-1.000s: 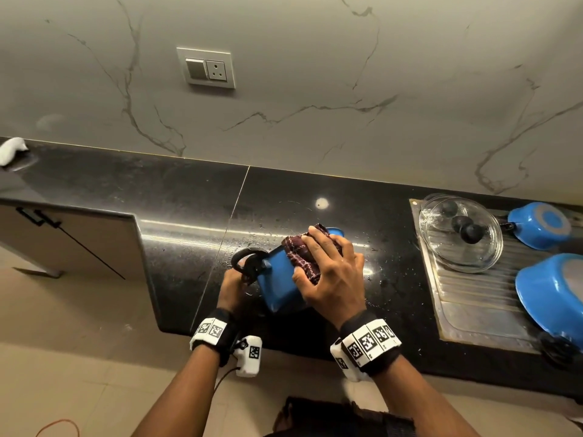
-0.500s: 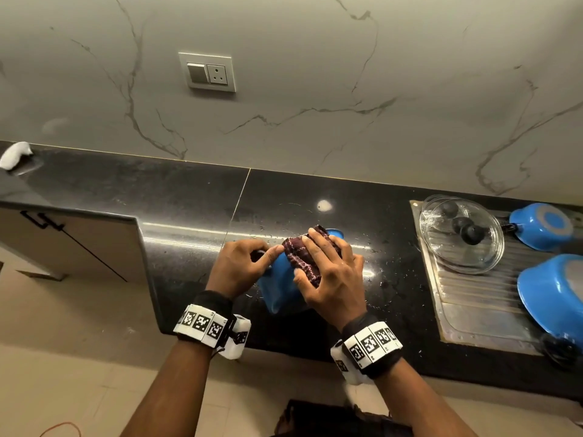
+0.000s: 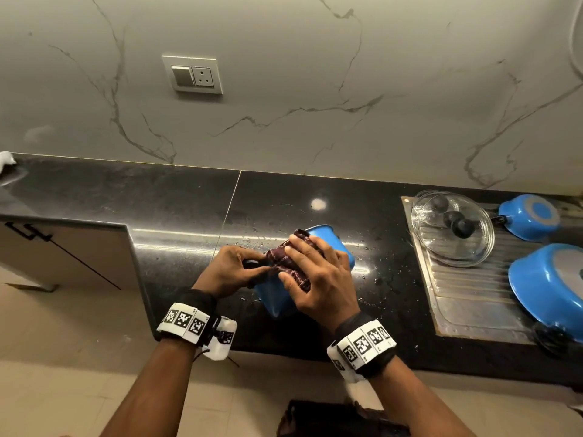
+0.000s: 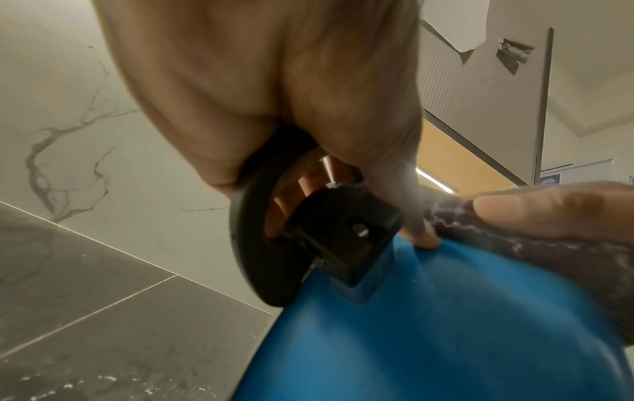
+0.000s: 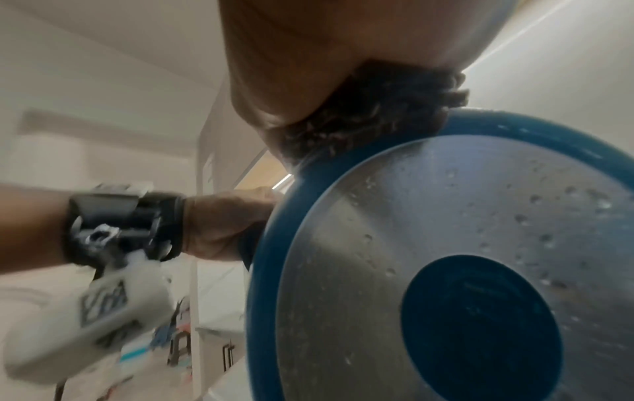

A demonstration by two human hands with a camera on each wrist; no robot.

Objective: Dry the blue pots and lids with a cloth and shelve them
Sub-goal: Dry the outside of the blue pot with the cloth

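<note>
Pot [image 3: 328, 244], blue and tipped on its side, sits between the two hands above the black counter [image 3: 176, 200]. The left hand [image 3: 230, 269] curls its fingers through the black loop handle [image 4: 261, 230], gripping it. The right hand [image 3: 318, 275] presses a dark maroon cloth [image 3: 284, 263] against the pot's wall, fingers wrapped over it.

Droplets cling to the metal base [image 5: 446, 217] on the right wrist view. To my eye that wet underside could be missed, and a damp pot would then go onto the shelf. The single-handle hold might also let the pot swing.

Well to the right of the right hand lie glass lids [image 3: 451, 228] and two more blue pots [image 3: 530, 216].

A second ago the left hand held the handle from beneath; now it lies over it.
</note>
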